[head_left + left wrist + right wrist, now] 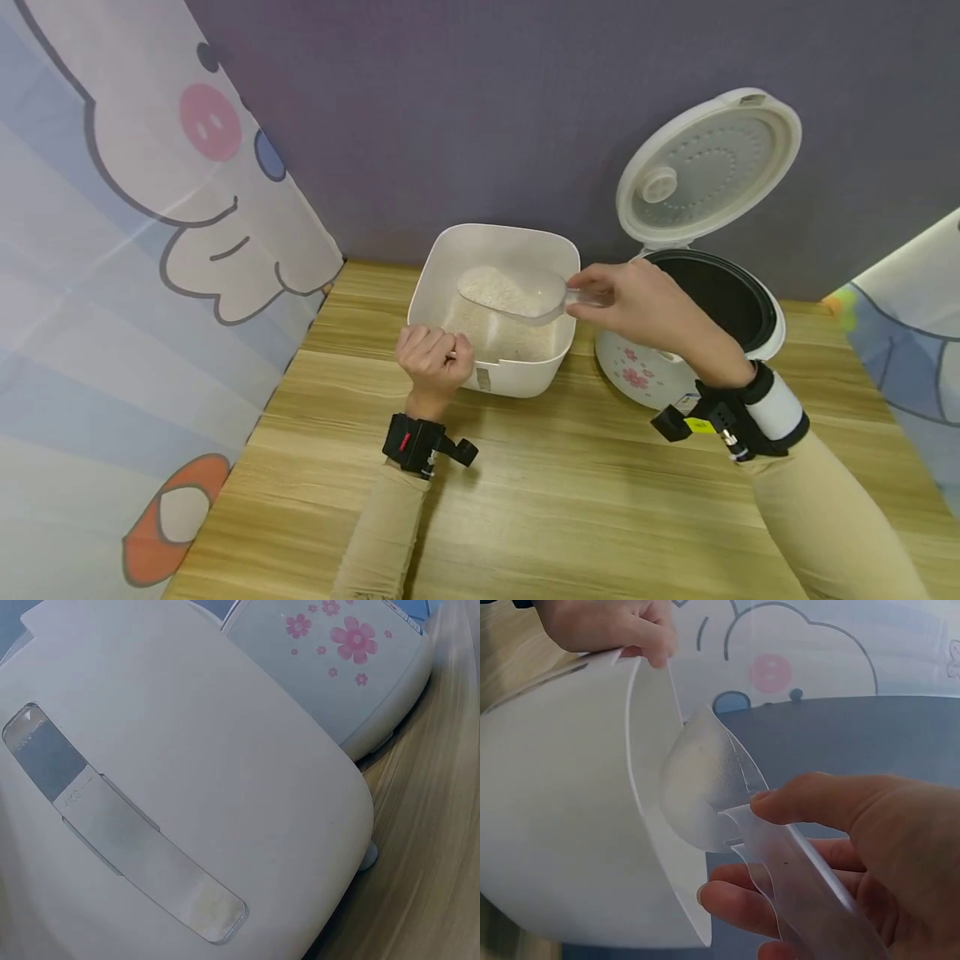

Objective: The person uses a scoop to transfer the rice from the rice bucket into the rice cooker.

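Note:
My right hand (637, 304) grips the handle of a clear plastic scoop (697, 780), thumb on one side and fingers on the other. In the head view the scoop carries a heap of white rice (491, 287) over the inside of a white rice bin (517, 379). More rice covers the bin's bottom. At the bin's near left corner, my left hand (435, 358) holds the rim with curled fingers. A clear window strip (120, 825) runs down the bin's front in the left wrist view.
Right of the bin stands a white rice cooker (637, 367) with pink flowers, its lid (708, 167) raised and its dark inner pot (712, 292) showing. A grey wall (487, 108) rises behind the wooden table (540, 508). Cartoon-printed curtains (112, 250) hang at both sides.

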Motion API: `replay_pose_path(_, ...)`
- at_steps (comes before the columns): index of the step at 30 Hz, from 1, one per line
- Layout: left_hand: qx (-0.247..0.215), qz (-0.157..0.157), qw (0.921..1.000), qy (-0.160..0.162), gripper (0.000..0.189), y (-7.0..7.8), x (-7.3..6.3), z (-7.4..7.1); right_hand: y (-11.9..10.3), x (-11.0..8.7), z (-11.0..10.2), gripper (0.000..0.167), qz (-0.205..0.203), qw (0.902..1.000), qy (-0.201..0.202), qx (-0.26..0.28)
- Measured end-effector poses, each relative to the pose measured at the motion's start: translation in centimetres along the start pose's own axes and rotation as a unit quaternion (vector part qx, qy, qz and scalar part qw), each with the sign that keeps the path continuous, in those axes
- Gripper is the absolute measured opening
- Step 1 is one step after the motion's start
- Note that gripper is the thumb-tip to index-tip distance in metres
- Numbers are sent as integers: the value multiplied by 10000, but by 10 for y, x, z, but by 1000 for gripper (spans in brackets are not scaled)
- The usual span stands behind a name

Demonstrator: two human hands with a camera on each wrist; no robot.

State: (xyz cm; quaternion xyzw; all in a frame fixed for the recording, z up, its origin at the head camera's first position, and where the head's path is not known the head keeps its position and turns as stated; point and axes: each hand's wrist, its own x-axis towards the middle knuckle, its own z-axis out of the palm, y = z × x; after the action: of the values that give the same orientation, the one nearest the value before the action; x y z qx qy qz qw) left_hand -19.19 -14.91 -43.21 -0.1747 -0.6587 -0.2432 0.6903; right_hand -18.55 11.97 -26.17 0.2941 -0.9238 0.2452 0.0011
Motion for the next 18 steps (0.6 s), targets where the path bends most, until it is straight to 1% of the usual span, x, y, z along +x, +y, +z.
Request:
replay_pose_path(5, -5, -25, 10000, 38, 33, 0, 0, 1, 9, -13, -10, 32, 48, 9998, 178, -41)
replay_pose_path(10, 3, -8, 10000, 9, 32, -1, -1, 0, 22, -24, -17, 33, 137, 9992, 365, -95)
replay_pose_path(15, 3, 11, 10000, -11, 32, -2, -1, 1, 40, -40, -20, 31, 348, 9961, 770, -239)
replay_pose_path(18, -11, 11, 10000, -5, 32, -2, -1, 1, 53, -50, -21, 30, 344, 9935, 1035, -337)
